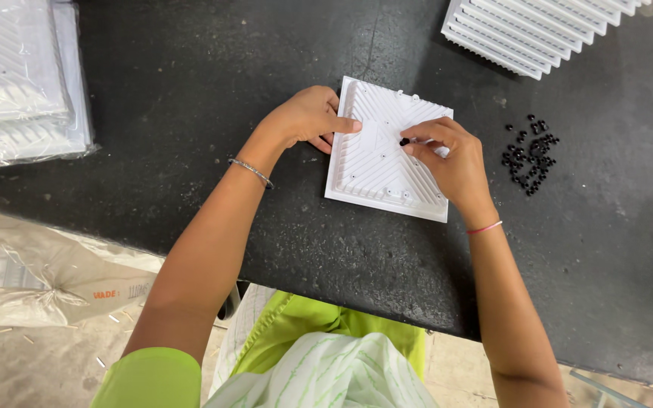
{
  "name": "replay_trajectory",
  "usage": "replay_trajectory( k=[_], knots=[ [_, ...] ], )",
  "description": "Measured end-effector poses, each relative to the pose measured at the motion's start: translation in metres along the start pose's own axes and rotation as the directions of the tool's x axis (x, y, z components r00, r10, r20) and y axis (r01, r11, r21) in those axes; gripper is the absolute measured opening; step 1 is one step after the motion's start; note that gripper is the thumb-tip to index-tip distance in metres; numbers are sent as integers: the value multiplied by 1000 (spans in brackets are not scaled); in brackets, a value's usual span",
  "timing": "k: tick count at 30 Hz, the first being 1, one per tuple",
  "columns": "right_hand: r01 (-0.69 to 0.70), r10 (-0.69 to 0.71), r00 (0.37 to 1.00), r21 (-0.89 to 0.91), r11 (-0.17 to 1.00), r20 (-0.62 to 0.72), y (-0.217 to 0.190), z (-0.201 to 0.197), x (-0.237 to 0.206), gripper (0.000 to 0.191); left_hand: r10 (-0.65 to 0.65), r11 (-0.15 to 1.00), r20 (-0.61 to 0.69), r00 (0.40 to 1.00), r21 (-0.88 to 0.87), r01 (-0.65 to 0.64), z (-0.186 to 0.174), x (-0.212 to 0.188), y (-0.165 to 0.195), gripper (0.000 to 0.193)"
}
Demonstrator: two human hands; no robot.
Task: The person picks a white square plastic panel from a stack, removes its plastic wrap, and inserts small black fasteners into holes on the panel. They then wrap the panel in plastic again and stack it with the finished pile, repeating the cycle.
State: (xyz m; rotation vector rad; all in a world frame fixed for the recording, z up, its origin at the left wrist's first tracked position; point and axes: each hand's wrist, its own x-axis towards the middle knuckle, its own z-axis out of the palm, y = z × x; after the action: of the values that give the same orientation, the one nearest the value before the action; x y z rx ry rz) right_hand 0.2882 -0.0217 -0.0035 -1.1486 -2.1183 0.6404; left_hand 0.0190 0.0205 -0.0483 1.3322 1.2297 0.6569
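Right hand (451, 162): thumb and forefinger pinched together on a small black ring (403, 141), held against the ribbed face of a white square plate (376, 170) near its centre. Left hand (307, 117): at 9 o'clock from the ring, fingers curled over the plate's left edge, thumb pressed flat on the ribs, clamping the plate to the black worktop (190, 113). The plate lies flat, slightly rotated, with small round holes scattered across its face. At 3 o'clock from the plate, well apart from it, a loose heap of black rings (530, 155) rests on the worktop. At 1 o'clock, a row of white ribbed plates (523, 30) leans in a stack at the upper edge. At 10 o'clock, far left, wrapped bundles of white plates (17, 83) lie in clear film.
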Motion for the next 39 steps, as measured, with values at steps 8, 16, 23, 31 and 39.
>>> replay_trajectory(
  k=[8, 16, 23, 31, 39],
  knots=[
    [3, -2, 1000, -14, 1000, 25, 1, -1, 1, 24, 13, 1000, -20, 1000, -5, -13, 0, -2, 1, 54],
    [-21, 21, 999, -17, 1000, 42, 1, -1, 2, 26, 0, 1000, -39, 999, 1, 0, 1, -2, 1, 56],
    [-1, 0, 1000, -9, 1000, -18, -5, -7, -8, 22, -2, 1000, -35, 999, 12, 3, 1, -3, 1, 55],
    [112, -109, 994, -199, 974, 25, -9, -8, -16, 24, 0, 1000, -38, 999, 14, 1, 1, -2, 1, 54],
    [207, -193, 978, -416, 886, 76, -10, -8, -17, 42, -8, 1000, -27, 1000, -20, 7, 0, 1, -5, 56]
  ],
)
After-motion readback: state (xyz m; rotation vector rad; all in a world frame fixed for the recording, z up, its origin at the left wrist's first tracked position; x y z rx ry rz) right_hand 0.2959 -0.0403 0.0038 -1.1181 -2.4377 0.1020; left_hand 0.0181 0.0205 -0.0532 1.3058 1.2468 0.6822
